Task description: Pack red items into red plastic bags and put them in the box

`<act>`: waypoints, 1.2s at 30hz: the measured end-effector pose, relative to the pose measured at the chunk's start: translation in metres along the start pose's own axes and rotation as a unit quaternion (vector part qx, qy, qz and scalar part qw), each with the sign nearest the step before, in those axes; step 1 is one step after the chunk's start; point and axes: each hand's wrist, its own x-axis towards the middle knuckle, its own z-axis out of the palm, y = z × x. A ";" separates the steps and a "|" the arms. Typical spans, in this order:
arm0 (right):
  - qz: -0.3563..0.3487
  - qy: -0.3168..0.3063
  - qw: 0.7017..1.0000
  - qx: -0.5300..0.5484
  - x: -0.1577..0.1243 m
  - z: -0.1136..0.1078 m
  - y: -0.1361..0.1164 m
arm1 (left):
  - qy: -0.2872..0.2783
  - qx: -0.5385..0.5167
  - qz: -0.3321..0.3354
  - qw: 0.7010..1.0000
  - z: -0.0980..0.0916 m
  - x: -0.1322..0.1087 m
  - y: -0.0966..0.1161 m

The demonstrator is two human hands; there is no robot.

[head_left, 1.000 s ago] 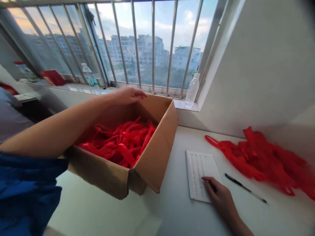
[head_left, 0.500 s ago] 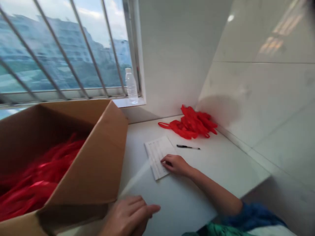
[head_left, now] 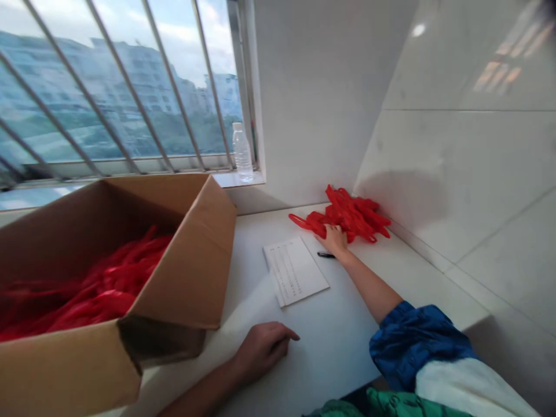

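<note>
Standing at left on the white table (head_left: 347, 313), below the window: cardboard box (head_left: 191, 266), open at the top, near flap folded outward. Inside the box: heap of red bags (head_left: 117, 278), loose and tangled, lying below the rim, partly hidden behind the right-hand box wall. At the far right corner of the table: second heap, loose red bags (head_left: 351, 214), crumpled, lying close to the wall (head_left: 304, 104), one loop spread toward the left.

Right hand (head_left: 335, 238): reaching across the table, touching the near side of the loose red bags. Fingers turned down and partly hidden; not possible to tell whether closed round the plastic. Left hand (head_left: 266, 350): lowered over the near part of the table, between box and table edge, fingers loosely bent, forefinger extended, nothing seen in grasp; apart from box and notebook.

Between box and right hand: notebook (head_left: 295, 272), lying flat, with rows of handwriting too small to read. Just right of the notebook: pen (head_left: 325, 255), dark end visible, remainder covered by right hand and wrist. On the sill (head_left: 230, 180), behind the box: clear bottle (head_left: 242, 155), upright, white-capped, beside the metal window bars (head_left: 174, 87).
</note>
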 end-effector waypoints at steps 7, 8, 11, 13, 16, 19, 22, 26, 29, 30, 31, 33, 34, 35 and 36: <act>-0.009 0.006 1.000 0.029 0.011 -0.017 0.000 | 0.021 -0.144 -0.101 0.984 -0.010 0.001 0.001; -0.024 0.019 0.997 0.074 0.012 -0.024 -0.004 | 0.046 -0.178 -0.122 0.975 -0.013 0.006 0.001; -0.063 0.014 0.945 0.321 0.002 -0.046 -0.028 | 0.162 -0.310 -0.176 0.920 -0.022 0.028 -0.002; -0.052 -0.070 0.865 0.494 -0.013 -0.057 -0.049 | 0.233 -0.415 -0.212 0.853 -0.026 0.047 -0.004; -0.008 -0.192 0.739 0.646 -0.041 -0.061 -0.076 | 0.265 -0.549 -0.221 0.761 -0.029 0.072 -0.007; 0.029 -0.255 0.676 0.691 -0.065 -0.051 -0.088 | 0.250 -0.605 -0.191 0.732 -0.029 0.085 -0.010; 0.066 -0.268 0.654 0.705 -0.078 -0.034 -0.084 | 0.275 -0.576 -0.223 0.736 -0.026 0.086 -0.012; 0.071 -0.250 0.675 0.691 -0.084 -0.021 -0.077 | 0.305 -0.530 -0.251 0.750 -0.022 0.084 -0.014; 0.022 -0.205 0.737 0.644 -0.085 -0.029 -0.078 | 0.316 -0.507 -0.237 0.766 -0.021 0.085 -0.017; -0.009 -0.174 0.768 0.616 -0.085 -0.035 -0.078 | 0.324 -0.498 -0.225 0.773 -0.021 0.085 -0.019; -0.050 -0.139 0.801 0.581 -0.085 -0.041 -0.078 | 0.338 -0.484 -0.209 0.780 -0.023 0.084 -0.023; -0.157 -0.084 0.858 0.482 -0.084 -0.052 -0.074 | 0.361 -0.452 -0.176 0.796 -0.026 0.082 -0.031; -0.210 -0.070 0.879 0.423 -0.083 -0.056 -0.071 | 0.372 -0.435 -0.164 0.803 -0.029 0.080 -0.037; -0.253 -0.069 0.893 0.364 -0.082 -0.059 -0.067 | 0.383 -0.420 -0.156 0.808 -0.031 0.077 -0.042; -0.283 -0.075 0.904 0.311 -0.080 -0.061 -0.061 | 0.392 -0.408 -0.151 0.811 -0.032 0.075 -0.047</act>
